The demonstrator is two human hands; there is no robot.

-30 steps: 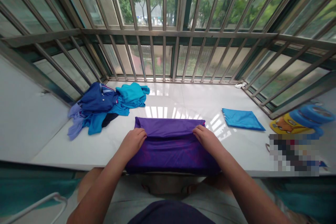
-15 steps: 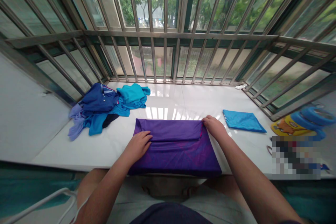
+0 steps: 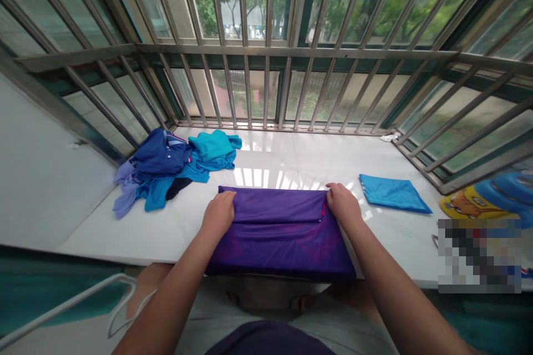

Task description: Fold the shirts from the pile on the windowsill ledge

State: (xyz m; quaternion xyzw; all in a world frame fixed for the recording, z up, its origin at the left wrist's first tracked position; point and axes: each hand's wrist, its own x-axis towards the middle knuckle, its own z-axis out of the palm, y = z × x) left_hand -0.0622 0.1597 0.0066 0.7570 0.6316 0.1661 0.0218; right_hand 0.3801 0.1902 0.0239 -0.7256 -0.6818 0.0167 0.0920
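A purple garment (image 3: 278,247) with a bit of red edging lies in front of me, its far part folded over into a flat band. My left hand (image 3: 220,212) is closed around the left end of that band, fingers curled at the far corner. At the opposite end, my right hand (image 3: 343,205) grips the far right corner, thumb side inward and one finger poking out beyond the edge. The garment's near side reaches the front edge of the white ledge. What the fingertips do beneath the cloth is hidden.
A loose pile of blue and lilac clothes (image 3: 160,161) sits at the left. To the right lies a folded blue cloth (image 3: 393,194), with a yellow and blue container (image 3: 470,202) beyond it. Metal bars (image 3: 266,52) line the back of the white ledge (image 3: 275,155).
My left hand has shifted from lying spread on the garment to gripping its left end. My right hand stays at the right corner. The view has shifted slightly.
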